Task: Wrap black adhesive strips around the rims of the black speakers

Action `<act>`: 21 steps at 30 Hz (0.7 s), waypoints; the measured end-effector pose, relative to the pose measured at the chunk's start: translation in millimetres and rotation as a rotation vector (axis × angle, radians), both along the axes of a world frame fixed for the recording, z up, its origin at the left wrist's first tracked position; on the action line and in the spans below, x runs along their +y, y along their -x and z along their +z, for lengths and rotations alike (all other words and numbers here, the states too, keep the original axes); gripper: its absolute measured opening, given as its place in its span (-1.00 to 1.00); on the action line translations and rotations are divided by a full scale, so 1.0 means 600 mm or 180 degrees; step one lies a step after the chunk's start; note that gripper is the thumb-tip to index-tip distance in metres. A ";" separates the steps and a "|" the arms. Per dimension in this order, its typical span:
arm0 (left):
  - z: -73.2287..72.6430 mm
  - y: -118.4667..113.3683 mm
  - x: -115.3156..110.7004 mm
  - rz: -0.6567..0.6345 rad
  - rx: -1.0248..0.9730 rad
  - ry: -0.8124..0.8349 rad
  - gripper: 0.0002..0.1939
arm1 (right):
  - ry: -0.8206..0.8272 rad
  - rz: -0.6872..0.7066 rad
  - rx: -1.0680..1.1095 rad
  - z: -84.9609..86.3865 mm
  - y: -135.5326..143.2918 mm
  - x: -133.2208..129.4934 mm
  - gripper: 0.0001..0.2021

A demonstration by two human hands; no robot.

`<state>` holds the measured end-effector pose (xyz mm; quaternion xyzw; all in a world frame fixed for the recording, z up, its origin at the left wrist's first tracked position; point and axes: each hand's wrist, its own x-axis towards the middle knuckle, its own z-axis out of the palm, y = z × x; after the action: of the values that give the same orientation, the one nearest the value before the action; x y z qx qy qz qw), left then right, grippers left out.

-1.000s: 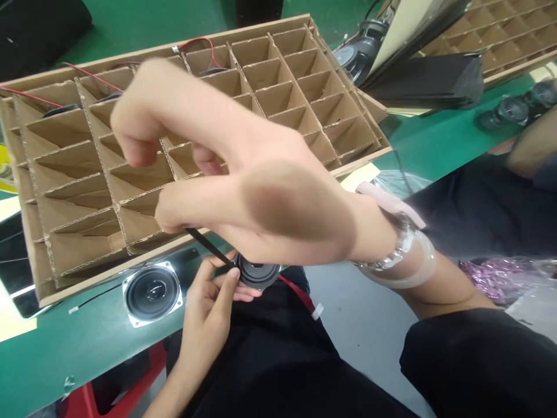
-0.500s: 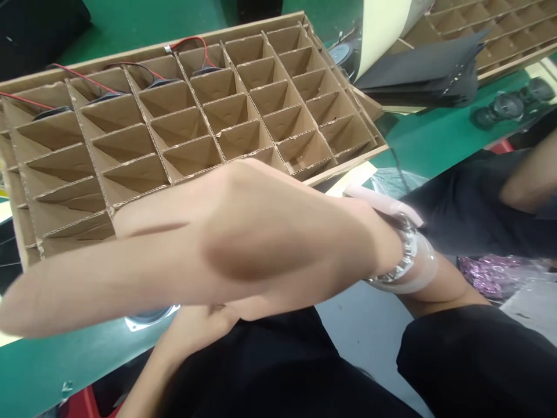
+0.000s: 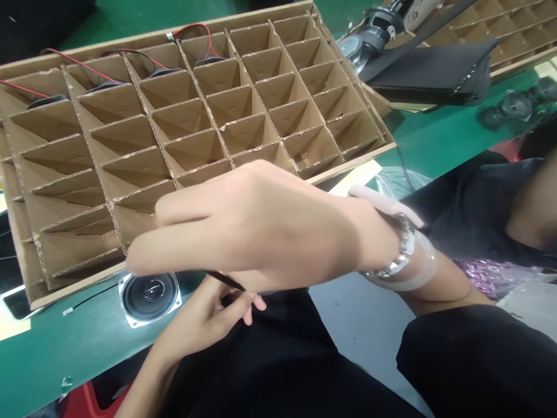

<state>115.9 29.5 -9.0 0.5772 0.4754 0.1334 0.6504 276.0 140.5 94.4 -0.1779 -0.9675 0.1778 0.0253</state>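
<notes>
My right hand (image 3: 261, 226) hangs large in front of me with its fingers bent, hiding its thumb and fingertips. Below it, my left hand (image 3: 209, 316) is closed, its thumb against the fingers. A thin black strip (image 3: 225, 281) runs between the hands from my left fingers to beneath my right palm; its full shape is hidden. On the green table, left of my left hand, lies a speaker (image 3: 151, 297) with a square metal frame, face up. A black lead ending in a small white plug (image 3: 68, 312) lies beside it.
A divided cardboard box (image 3: 243, 133) spans the table; several speakers with red and black wires sit in its far row. Black sheets (image 3: 429, 72) and more speakers (image 3: 376, 26) stand behind right. Another person's arm (image 3: 533, 203) shows at right. A red stool (image 3: 82, 400) is below left.
My right hand has drawn back to the right with its fingers bending. The speaker and my left hand have come into fuller view. A pale yellow sheet at the back right has gone from view.
</notes>
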 end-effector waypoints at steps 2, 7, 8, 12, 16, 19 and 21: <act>-0.003 0.002 0.001 -0.0065 -0.0161 0.0118 -0.67 | -0.0231 -0.0041 0.0172 -0.008 -0.009 0.001 -0.61; -0.010 0.008 -0.005 0.0075 -0.0253 0.0062 -0.92 | 0.0405 -0.0764 -0.0770 -0.012 -0.016 0.007 -0.69; -0.008 0.008 -0.006 0.0082 -0.0096 -0.0118 -0.98 | 0.0443 -0.0835 -0.0849 -0.011 -0.014 0.008 -0.70; 0.005 0.003 -0.005 0.0214 0.0585 -0.1043 -0.85 | 0.0133 -0.0693 -0.0701 -0.006 -0.011 0.008 -0.72; 0.004 -0.006 -0.004 0.0552 0.0358 -0.1225 -0.84 | -0.0084 -0.0493 -0.0589 -0.008 -0.012 0.007 -0.76; -0.004 -0.007 -0.006 0.0694 0.0160 -0.1084 -0.85 | -0.0089 -0.0511 -0.0474 -0.015 -0.015 0.007 -0.76; -0.008 -0.005 -0.009 0.0739 0.0108 -0.0942 -0.88 | -0.0084 -0.0475 -0.0313 -0.022 -0.018 0.006 -0.72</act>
<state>118.7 24.2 -13.9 0.6100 0.5249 0.2664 0.5306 286.9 144.0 81.2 -0.2577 -0.9539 0.1536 -0.0068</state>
